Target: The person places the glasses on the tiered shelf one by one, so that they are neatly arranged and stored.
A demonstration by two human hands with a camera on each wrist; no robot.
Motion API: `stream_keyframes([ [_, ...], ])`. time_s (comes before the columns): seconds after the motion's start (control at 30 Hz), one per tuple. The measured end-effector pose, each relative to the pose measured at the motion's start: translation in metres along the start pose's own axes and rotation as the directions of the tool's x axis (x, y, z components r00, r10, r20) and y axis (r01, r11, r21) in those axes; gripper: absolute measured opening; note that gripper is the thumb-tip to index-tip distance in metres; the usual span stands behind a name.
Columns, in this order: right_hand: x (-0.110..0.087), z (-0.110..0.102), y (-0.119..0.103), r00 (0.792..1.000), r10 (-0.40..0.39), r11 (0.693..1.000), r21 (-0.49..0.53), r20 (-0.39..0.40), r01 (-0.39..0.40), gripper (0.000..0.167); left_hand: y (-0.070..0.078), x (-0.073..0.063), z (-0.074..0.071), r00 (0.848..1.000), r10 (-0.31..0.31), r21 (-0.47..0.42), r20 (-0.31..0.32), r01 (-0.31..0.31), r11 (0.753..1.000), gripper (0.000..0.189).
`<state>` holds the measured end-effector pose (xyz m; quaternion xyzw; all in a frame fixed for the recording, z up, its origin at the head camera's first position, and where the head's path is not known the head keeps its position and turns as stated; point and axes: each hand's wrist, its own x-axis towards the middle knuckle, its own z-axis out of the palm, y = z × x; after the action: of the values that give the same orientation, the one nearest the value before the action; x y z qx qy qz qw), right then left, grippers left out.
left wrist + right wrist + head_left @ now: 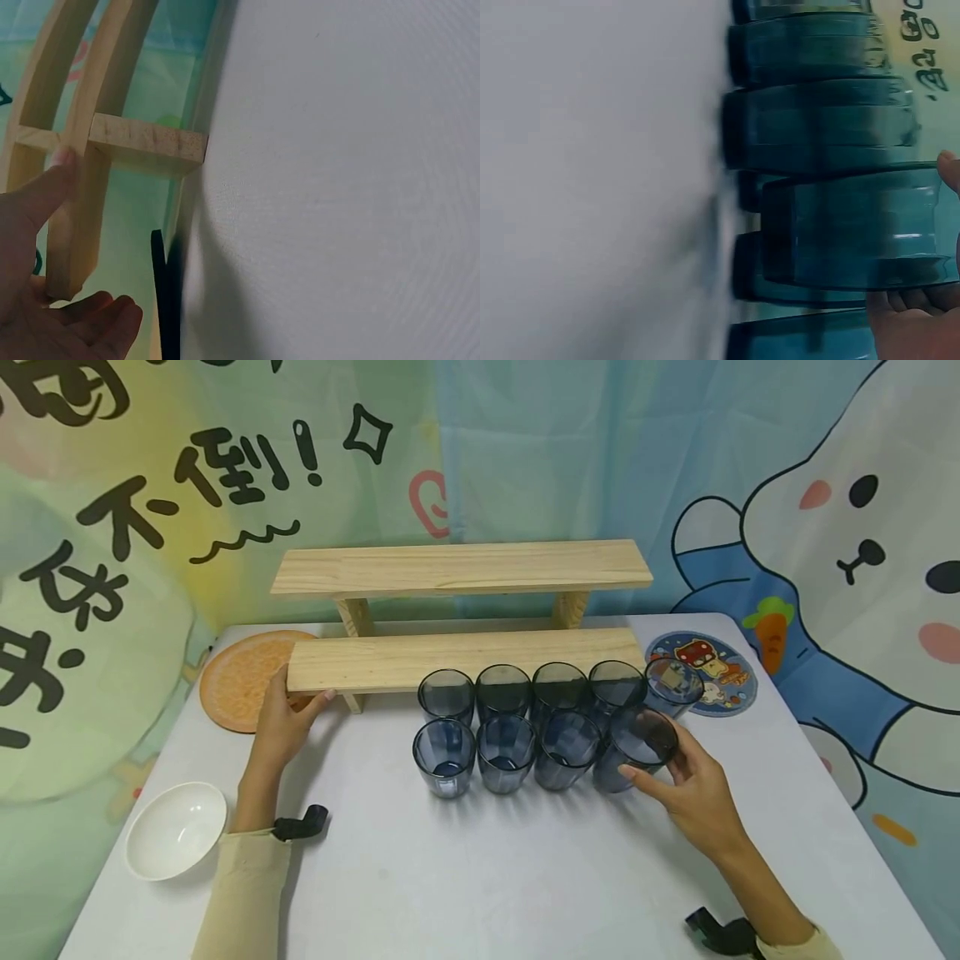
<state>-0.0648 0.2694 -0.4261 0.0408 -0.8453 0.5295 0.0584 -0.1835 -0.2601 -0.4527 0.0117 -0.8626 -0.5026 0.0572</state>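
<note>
A two-tier wooden shelf point(465, 662) stands at the back of the table. My left hand point(285, 722) grips the left end of its lower board; in the left wrist view the thumb point(56, 169) lies on the board's edge, with the fingers around its end. Several dark blue tinted glasses point(506, 756) stand upright in two rows before the shelf's right half. My right hand point(693, 793) holds the front row's rightmost glass point(847, 232) by its side near the rim, thumb in front and fingers behind. In the right wrist view that glass's base is raised above the neighbouring bases.
A white bowl point(176, 831) sits at the table's left edge. Behind the left hand lies a round orange-brown mat point(232, 685), partly under the shelf. A round blue cartoon mat point(723, 681) lies at the back right. A printed cloth point(547, 460) hangs behind the table.
</note>
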Motion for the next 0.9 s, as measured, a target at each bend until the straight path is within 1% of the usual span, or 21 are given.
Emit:
stream_keyframes([
  [0.27, 0.003, -0.021, -0.035, 1.0, -0.005, 0.998, -0.068, -0.026, 0.003, 0.084, 0.001, 0.0, 0.0, 1.0, 0.006, 0.006, -0.019, -0.006, 1.0, 0.086],
  [0.37, 0.009, -0.03, -0.048, 0.998, -0.028, 0.996, -0.08, -0.048, 0.024, 0.082, 0.001, 0.0, 0.0, 1.0, -0.001, 0.016, -0.029, 0.002, 1.0, 0.087],
  [0.47, 0.019, -0.04, -0.061, 0.995, -0.068, 0.995, -0.074, -0.075, 0.063, 0.078, 0.001, -0.001, 0.0, 0.999, -0.018, 0.024, -0.032, 0.019, 1.0, 0.089],
  [0.57, 0.033, -0.048, -0.073, 0.986, -0.125, 0.991, -0.066, -0.11, 0.118, 0.075, 0.002, -0.001, 0.0, 0.999, -0.029, 0.032, -0.04, 0.03, 0.999, 0.09],
  [0.67, 0.051, -0.054, -0.084, 0.976, -0.163, 0.985, -0.078, -0.143, 0.153, 0.071, 0.001, -0.002, 0.0, 0.998, -0.039, 0.037, -0.053, 0.041, 0.998, 0.09],
  [0.83, 0.089, -0.061, -0.093, 0.972, -0.168, 0.984, -0.093, -0.162, 0.154, 0.061, 0.001, -0.003, 0.001, 0.995, -0.063, 0.053, -0.073, 0.067, 0.996, 0.092],
  [0.9, 0.105, -0.063, -0.095, 0.974, -0.154, 0.986, -0.094, -0.165, 0.14, 0.059, 0.001, -0.002, 0.002, 0.995, -0.062, 0.055, -0.078, 0.067, 0.996, 0.091],
])
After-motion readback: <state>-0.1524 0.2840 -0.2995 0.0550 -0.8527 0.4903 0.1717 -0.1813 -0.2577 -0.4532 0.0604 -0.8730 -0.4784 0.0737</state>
